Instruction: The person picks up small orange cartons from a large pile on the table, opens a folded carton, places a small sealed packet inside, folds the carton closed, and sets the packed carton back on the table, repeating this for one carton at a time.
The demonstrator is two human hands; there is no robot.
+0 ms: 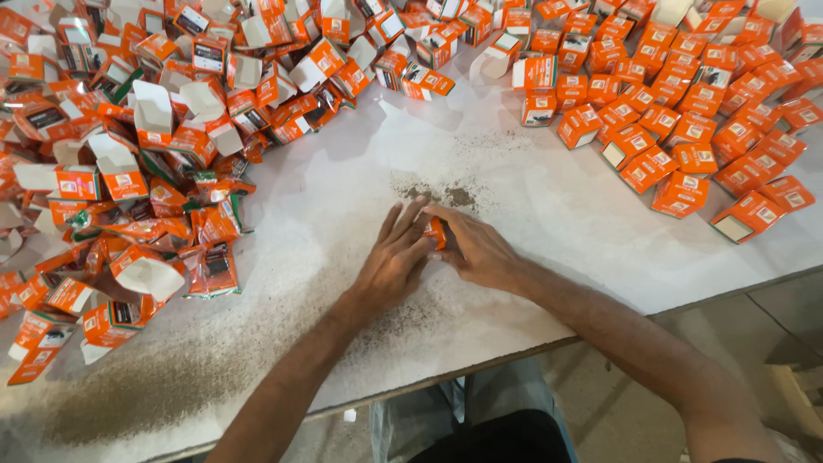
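Note:
Both my hands meet at the middle of the white table (549,214), pressed together around one small orange box (437,231). Only a sliver of that box shows between them. My left hand (394,261) lies flat with fingers stretched over the box from the left. My right hand (477,250) covers it from the right, fingers curled on it. Dark spilled powder (446,194) lies on the table just beyond my fingertips.
A big heap of open orange and white boxes and flat orange pouches (146,146) fills the left and back. Closed orange boxes (686,111) lie in loose rows at the back right. More dark powder (129,394) is strewn near the front left edge.

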